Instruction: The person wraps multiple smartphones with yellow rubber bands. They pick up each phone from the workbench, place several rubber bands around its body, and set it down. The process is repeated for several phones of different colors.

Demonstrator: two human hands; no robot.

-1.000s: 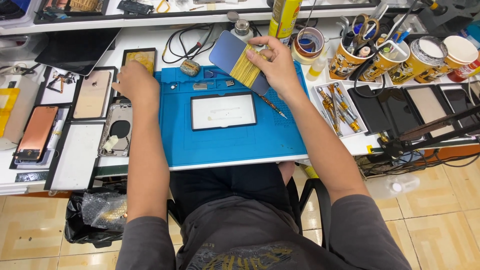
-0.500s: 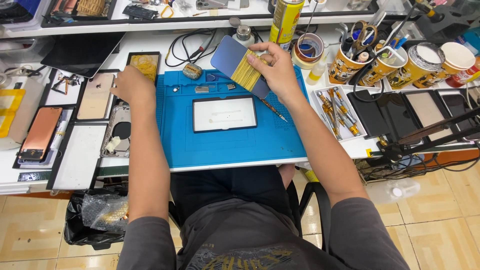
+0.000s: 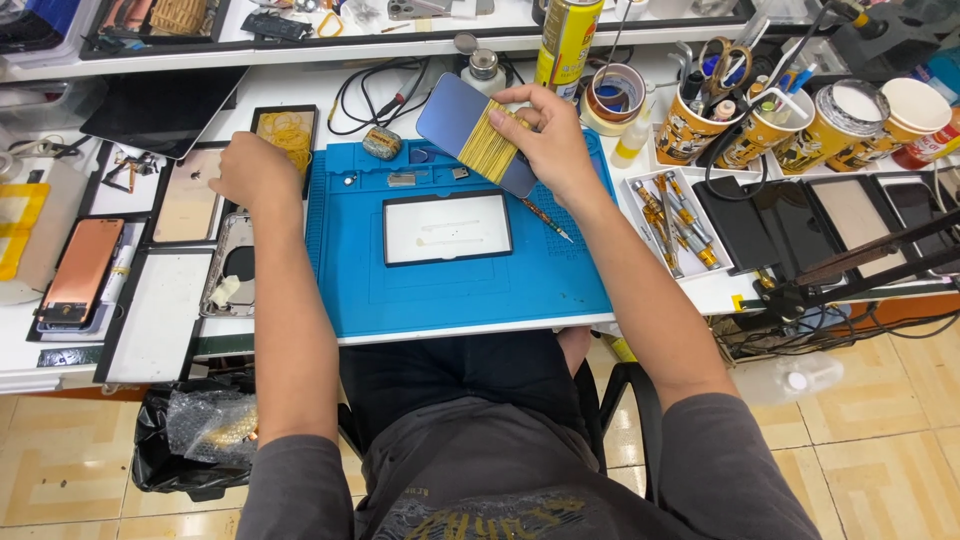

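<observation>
Right hand [image 3: 545, 135] grips a dark blue phone back panel banded with yellow tape [image 3: 475, 140], lifted above the blue silicone work mat's [image 3: 460, 290] far edge for inspection; left hand [image 3: 255, 170] rests loosely curled at the mat's left, empty.

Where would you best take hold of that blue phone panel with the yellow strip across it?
By its long edges, coming from the right, probably. The blue panel is thin, flat and tilted off the blue mat; the right hand already pinches it near the yellow strip, fingers over the top edge.
</observation>
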